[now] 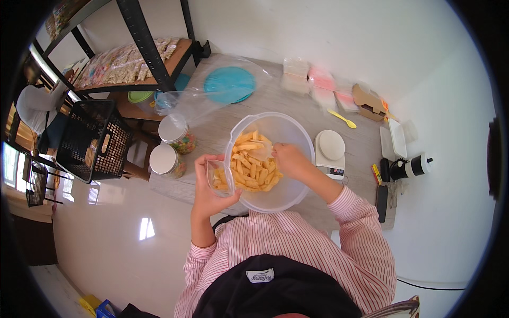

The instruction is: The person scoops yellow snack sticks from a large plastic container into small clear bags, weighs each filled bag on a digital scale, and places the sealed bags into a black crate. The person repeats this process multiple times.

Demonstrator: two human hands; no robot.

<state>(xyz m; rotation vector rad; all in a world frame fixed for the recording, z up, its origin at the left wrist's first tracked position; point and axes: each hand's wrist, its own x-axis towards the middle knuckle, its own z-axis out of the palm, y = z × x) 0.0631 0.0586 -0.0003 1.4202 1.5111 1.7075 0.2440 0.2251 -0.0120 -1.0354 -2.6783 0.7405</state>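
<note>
My left hand [210,194] holds a clear plastic pouch [220,179] upright at the left rim of a large translucent plastic tub [300,190]. Some yellow snack sticks are inside the pouch. More yellow snack sticks [254,173] lie heaped on the left side of the tub's bottom. Over the tub, my right hand [290,159] grips a translucent plastic scoop [260,152], whose bowl rests at the heap among the sticks. A white digital kitchen scale [332,149] stands just right of the tub, with nothing on its round plate.
Two white-lidded jars [173,129] of colourful sweets stand left. Behind are a blue lid [229,84] under plastic film, stacked packets [322,85] and a yellow spoon [342,119]. Farther left are a black crate [93,139], a shelf rack [147,43] and another person [39,105].
</note>
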